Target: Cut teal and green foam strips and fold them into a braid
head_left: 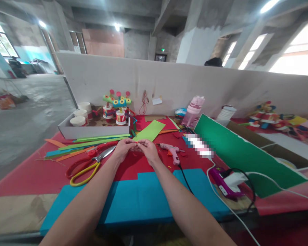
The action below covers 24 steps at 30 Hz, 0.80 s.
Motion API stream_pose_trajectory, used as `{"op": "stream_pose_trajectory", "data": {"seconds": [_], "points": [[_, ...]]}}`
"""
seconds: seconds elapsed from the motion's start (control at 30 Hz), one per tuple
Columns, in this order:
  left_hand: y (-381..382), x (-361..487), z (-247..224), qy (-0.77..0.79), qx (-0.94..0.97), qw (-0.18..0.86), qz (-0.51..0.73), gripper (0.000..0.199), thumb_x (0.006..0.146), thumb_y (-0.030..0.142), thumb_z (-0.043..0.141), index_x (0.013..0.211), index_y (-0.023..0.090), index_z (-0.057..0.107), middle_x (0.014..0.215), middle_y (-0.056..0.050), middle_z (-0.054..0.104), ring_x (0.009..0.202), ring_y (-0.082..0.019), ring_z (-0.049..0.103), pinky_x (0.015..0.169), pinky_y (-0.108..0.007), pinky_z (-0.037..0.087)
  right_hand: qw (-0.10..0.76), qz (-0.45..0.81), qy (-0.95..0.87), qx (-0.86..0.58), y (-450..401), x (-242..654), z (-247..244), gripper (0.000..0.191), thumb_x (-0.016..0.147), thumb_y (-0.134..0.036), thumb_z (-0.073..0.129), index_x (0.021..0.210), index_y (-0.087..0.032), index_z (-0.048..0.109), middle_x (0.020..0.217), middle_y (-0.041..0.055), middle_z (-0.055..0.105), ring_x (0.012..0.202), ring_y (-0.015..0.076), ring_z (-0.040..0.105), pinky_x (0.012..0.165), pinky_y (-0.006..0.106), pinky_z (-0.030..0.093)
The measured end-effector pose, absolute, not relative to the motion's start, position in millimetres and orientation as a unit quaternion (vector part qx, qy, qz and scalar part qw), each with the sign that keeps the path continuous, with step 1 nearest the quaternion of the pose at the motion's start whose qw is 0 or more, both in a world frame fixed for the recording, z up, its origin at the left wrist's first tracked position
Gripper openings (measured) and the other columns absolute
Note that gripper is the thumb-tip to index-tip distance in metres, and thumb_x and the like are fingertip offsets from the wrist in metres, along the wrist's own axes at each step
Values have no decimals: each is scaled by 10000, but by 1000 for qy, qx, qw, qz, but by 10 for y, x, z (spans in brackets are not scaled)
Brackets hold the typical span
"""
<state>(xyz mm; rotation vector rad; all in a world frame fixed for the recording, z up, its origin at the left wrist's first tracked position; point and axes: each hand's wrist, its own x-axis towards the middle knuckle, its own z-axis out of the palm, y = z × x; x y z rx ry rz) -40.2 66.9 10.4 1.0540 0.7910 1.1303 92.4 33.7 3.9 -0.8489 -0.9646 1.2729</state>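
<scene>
My left hand (124,148) and my right hand (148,150) meet over the middle of the red table, fingers pinched together. Between their fingertips shows a small orange piece (138,142), mostly hidden, perhaps paper. Just beyond the hands lies a light green paper sheet (151,131). A pink glue gun (172,151) rests right of my right hand, its nozzle toward the fingers. To the left of my left hand, yellow-handled scissors (86,173) lie beside a pair with red handles (78,163).
Paper strips (79,145) lie at left, before a white box (92,132) with paper cups and cup figures. Blue sheets (128,201) cover the near edge. At right are a purple power strip (224,186) with cables, a green board (241,155) and a pink bottle (192,112).
</scene>
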Motion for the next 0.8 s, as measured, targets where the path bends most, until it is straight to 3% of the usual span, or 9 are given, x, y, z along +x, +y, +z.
{"op": "stream_pose_trajectory", "data": {"seconds": [0.47, 0.8], "points": [[651, -428, 158, 337, 441, 685, 472, 277, 534, 246, 824, 702, 115, 645, 586, -15, 622, 501, -83, 538, 499, -201, 403, 614, 595, -419, -306, 336, 943, 47, 337, 659, -359, 755, 895, -186, 589, 719, 3, 700, 666, 178, 703, 752, 371, 569], [661, -446, 160, 341, 436, 707, 440, 276, 584, 281, 809, 729, 125, 634, 563, 4, 584, 486, -78, 521, 481, -199, 403, 618, 543, -450, -348, 364, 961, 38, 328, 632, -329, 758, 902, -186, 639, 772, 11, 704, 679, 157, 675, 732, 324, 557]]}}
